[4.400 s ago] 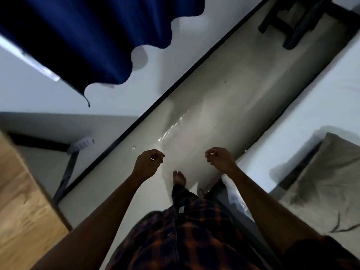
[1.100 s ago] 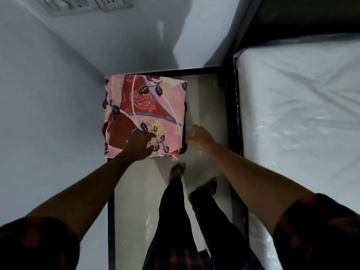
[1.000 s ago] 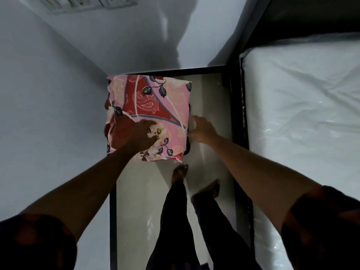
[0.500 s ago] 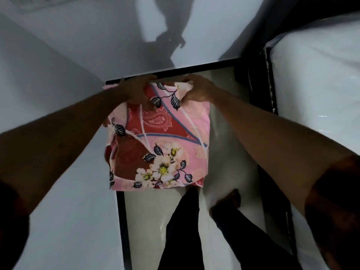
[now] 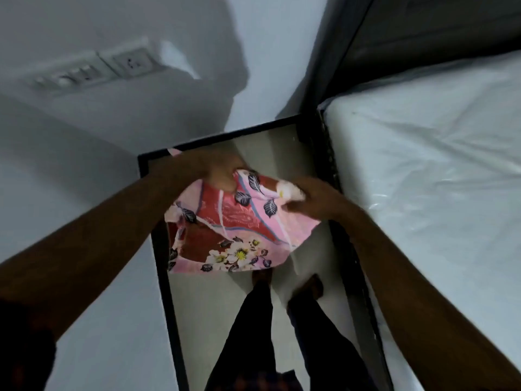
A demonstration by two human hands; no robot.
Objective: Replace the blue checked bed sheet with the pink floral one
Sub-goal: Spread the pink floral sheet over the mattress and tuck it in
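Both hands grip the folded pink floral sheet (image 5: pixel 234 230) along its far edge. Left hand (image 5: pixel 221 176) has its fingers curled round the cloth at the bundle's 12 o'clock. Right hand (image 5: pixel 313 203) pinches the corner at its 2 o'clock. Motion blur hides finer finger detail. The sheet is held up over the floor (image 5: pixel 214 311), its near edge hanging loose at 6 o'clock above the person's feet (image 5: pixel 262 276). A white, plastic-covered mattress (image 5: pixel 428 170) lies at 3 o'clock of the sheet, apart from it, with the dark bed frame (image 5: pixel 337 176) between them. A switch panel (image 5: pixel 93 73) sits on the wall at 10 o'clock.
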